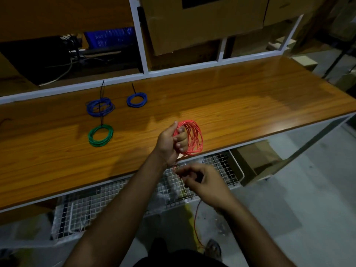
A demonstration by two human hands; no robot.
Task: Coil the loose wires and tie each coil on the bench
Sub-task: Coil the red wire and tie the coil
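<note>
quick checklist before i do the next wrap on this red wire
1. Left hand grips the red coil: ok, fingers pass through the loops.
2. Right hand holds the loose red tail: cannot tell, the fingers are curled and blurred.
3. Tail still left to wind: ok, it hangs down to the floor beside the wire basket.
4. Loops lying tidy: not ok, they fan apart on the far side.
5. Bare room on the bench to set the coil down: ok, right of the small blue coil.
6. Tie within reach: cannot tell, none seen apart from those on the large blue coil, green coil and small blue one.
</note>
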